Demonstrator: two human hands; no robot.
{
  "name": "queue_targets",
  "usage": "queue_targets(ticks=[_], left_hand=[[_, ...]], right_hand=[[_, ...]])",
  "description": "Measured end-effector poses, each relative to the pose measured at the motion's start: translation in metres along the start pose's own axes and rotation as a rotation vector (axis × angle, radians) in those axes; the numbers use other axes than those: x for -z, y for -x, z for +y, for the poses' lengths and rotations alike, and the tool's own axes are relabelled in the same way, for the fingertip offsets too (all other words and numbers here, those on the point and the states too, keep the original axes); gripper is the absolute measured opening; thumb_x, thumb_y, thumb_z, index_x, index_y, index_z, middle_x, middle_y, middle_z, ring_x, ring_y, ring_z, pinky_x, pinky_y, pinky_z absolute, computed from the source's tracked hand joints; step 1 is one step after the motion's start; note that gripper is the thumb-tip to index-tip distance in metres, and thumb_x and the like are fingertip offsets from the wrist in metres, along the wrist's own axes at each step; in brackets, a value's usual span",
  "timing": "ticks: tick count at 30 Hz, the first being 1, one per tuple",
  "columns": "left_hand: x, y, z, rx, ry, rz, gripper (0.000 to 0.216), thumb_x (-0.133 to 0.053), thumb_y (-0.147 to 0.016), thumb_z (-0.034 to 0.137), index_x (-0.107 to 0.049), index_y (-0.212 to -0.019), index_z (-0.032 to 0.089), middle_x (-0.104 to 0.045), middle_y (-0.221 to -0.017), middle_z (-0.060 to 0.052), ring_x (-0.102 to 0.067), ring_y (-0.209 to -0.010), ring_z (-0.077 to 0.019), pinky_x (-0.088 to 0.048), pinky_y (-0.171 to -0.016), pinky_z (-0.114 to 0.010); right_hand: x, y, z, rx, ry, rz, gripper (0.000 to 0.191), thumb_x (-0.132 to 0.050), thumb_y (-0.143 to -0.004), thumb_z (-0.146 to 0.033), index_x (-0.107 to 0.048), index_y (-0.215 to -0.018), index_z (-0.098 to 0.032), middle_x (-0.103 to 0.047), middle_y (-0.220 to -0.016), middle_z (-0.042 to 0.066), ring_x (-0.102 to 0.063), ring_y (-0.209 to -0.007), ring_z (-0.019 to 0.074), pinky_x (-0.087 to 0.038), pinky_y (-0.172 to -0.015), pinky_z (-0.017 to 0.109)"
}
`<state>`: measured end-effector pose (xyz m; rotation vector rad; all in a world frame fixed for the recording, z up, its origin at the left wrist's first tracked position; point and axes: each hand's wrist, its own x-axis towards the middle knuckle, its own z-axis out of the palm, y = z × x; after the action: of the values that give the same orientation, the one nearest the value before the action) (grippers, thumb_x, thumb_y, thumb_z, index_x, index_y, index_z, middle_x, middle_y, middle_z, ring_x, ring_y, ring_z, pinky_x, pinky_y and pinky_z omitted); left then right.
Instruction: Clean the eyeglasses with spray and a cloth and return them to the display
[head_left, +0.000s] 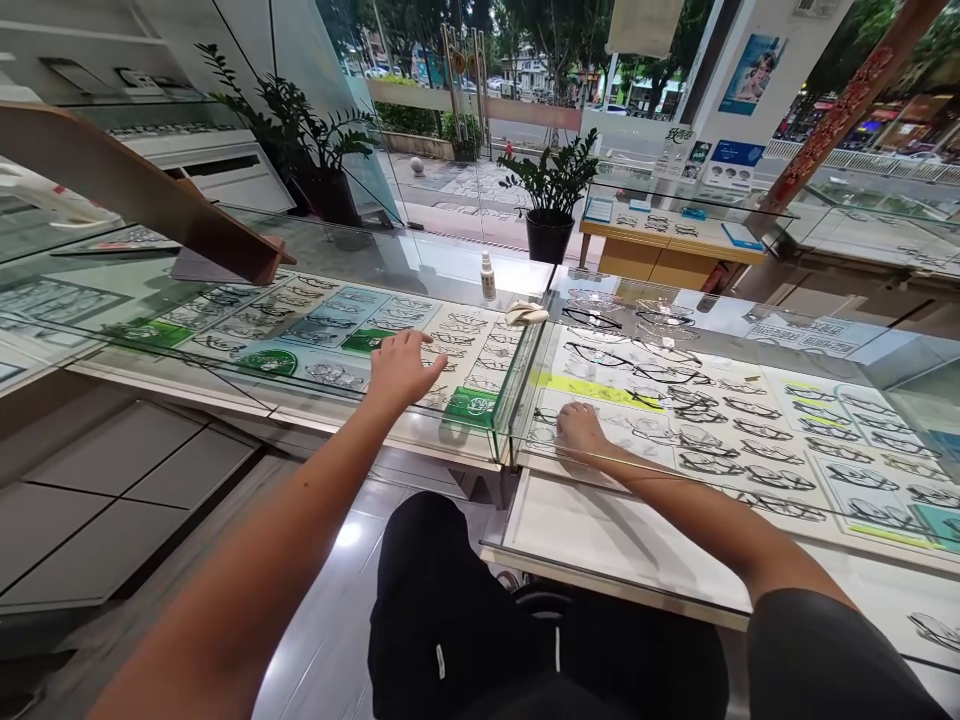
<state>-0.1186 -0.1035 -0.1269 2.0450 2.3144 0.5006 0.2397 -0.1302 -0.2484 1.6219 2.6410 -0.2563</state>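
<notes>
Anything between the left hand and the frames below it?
Yes. The left hand lies on the left case's glass top; the frames sit beneath that pane. The right hand seems to reach under the right case's glass.

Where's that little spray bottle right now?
In the head view, the spray bottle stands mid-frame on the left glass counter, just left of the crumpled cloth, beyond the left hand.

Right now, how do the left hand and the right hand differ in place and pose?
The left hand rests on top of the left case, on its glass. The right hand reaches under the glass top of the right case, onto the tray of glasses. The left hand's fingers are spread and point right. The right hand's fingers lie closer together and point away. Both are bare and palm down, and neither plainly grips anything.
</notes>
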Motion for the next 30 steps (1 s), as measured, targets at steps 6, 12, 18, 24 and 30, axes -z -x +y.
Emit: queue_targets(ticks=[6,12,18,24,30], left_hand=[[-0.001,-0.001,-0.001,0.001,0.021,0.005,0.054,-0.050,-0.099,0.056,-0.063,-0.139,0.022,-0.061,-0.154,-0.019,-0.050,-0.145,-0.0450,-0.041,-0.118,-0.064],[-0.001,-0.003,-0.002,0.001,0.021,-0.013,0.059,-0.047,-0.099,0.059,-0.062,-0.141,0.021,-0.060,-0.154,-0.019,-0.049,-0.146,-0.0452,-0.042,-0.117,-0.064],[0.000,-0.001,-0.002,-0.002,0.035,-0.014,0.059,-0.046,-0.099,0.059,-0.062,-0.141,0.021,-0.060,-0.155,-0.020,-0.049,-0.147,-0.0461,-0.041,-0.118,-0.065],[-0.002,0.001,-0.004,-0.021,0.052,0.000,0.059,-0.046,-0.099,0.057,-0.063,-0.142,0.020,-0.062,-0.154,-0.019,-0.051,-0.145,-0.0444,-0.043,-0.118,-0.062],[-0.006,0.001,-0.007,-0.046,0.053,0.025,0.059,-0.045,-0.100,0.058,-0.062,-0.142,0.021,-0.064,-0.154,-0.018,-0.054,-0.145,-0.0430,-0.045,-0.116,-0.058]], right_hand=[[-0.002,-0.010,-0.007,-0.064,-0.003,0.002,0.018,-0.065,-0.091,-0.016,-0.080,-0.100,-0.012,-0.076,-0.119,0.019,-0.062,-0.120,0.0317,-0.036,-0.108,0.041],[0.017,0.006,-0.012,-0.069,-0.032,-0.018,0.022,-0.063,-0.089,-0.010,-0.080,-0.102,-0.008,-0.078,-0.115,0.020,-0.063,-0.118,0.0288,-0.031,-0.117,0.039],[0.045,0.075,-0.028,-0.041,-0.172,-0.180,0.005,-0.078,-0.084,-0.023,-0.078,-0.087,-0.019,-0.080,-0.097,0.008,-0.069,-0.106,0.0248,-0.043,-0.105,0.034],[0.087,0.147,-0.051,0.011,-0.487,-0.313,0.012,-0.083,-0.078,-0.020,-0.071,-0.079,-0.021,-0.077,-0.101,0.004,-0.068,-0.105,0.0237,-0.045,-0.085,0.029],[0.164,0.180,-0.065,0.133,-0.592,-0.155,0.017,-0.075,-0.080,-0.009,-0.064,-0.081,-0.023,-0.071,-0.096,0.002,-0.066,-0.098,0.0217,-0.047,-0.088,0.032]])
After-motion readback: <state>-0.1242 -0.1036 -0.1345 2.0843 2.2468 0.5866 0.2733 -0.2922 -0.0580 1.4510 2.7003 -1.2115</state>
